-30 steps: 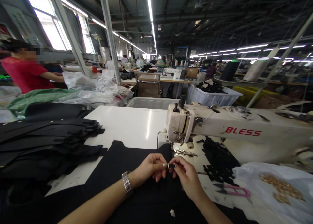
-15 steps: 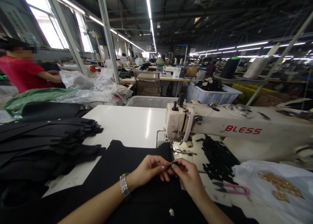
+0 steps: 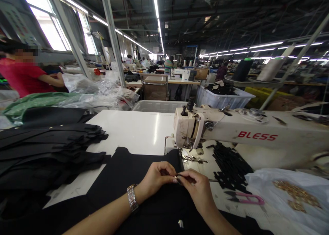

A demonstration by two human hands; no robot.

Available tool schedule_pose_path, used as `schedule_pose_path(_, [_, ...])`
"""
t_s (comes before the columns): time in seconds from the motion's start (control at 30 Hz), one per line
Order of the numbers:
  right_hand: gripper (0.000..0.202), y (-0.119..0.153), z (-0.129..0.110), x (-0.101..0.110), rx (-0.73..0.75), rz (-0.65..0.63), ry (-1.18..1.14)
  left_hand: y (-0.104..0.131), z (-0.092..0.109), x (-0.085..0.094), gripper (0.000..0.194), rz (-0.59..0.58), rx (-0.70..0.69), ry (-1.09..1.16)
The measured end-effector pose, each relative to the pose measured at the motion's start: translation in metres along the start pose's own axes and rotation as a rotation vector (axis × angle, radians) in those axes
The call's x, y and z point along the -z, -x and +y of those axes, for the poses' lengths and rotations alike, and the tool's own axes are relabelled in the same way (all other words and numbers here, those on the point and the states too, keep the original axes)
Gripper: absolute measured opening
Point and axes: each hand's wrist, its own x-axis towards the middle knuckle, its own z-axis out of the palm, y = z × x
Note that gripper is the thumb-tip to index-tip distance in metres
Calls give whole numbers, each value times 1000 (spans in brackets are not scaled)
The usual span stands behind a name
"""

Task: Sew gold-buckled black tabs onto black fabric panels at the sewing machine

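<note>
My left hand [image 3: 158,175], with a metal-band watch on its wrist, is closed in a pinch at a small shiny metal piece [image 3: 175,177]. Opposite it, my right hand [image 3: 196,183] pinches a short black strip [image 3: 179,181] that curves at the metal piece. The fingertips hide most of both, so the metal piece's shape cannot be made out. Below the hands lies a large black panel [image 3: 133,166], its far edge by the needle area of the sewing machine [image 3: 221,128]. A small shiny piece [image 3: 180,223] rests on the panel near me.
Right of the hands lie a pile of black strips [image 3: 230,166], pink-handled thread snips [image 3: 246,198] and gold-coloured hardware [image 3: 295,194] on a white plastic bag [image 3: 264,180]. Stacked black panels [image 3: 51,149] occupy the left. A person in red [image 3: 23,75] works at far left.
My fingertips have shifted slightly down and left. The right hand's grip has changed, and the black strip now shows a curve beside the metal piece.
</note>
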Motion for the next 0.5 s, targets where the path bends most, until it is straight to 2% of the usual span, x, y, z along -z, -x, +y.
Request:
schedule_pose_path(0.13, [17,2,-4,3,52,-3,44,1,2,-1,19,0,20,75])
schedule_pose_path(0.33, [18,4,-11,5,177,-32,71,2,5,0,25,84,-6,106])
schedule_pose_path(0.5, [12,3,-7,3,34,24,27,3,6,-2,30,49,21,88])
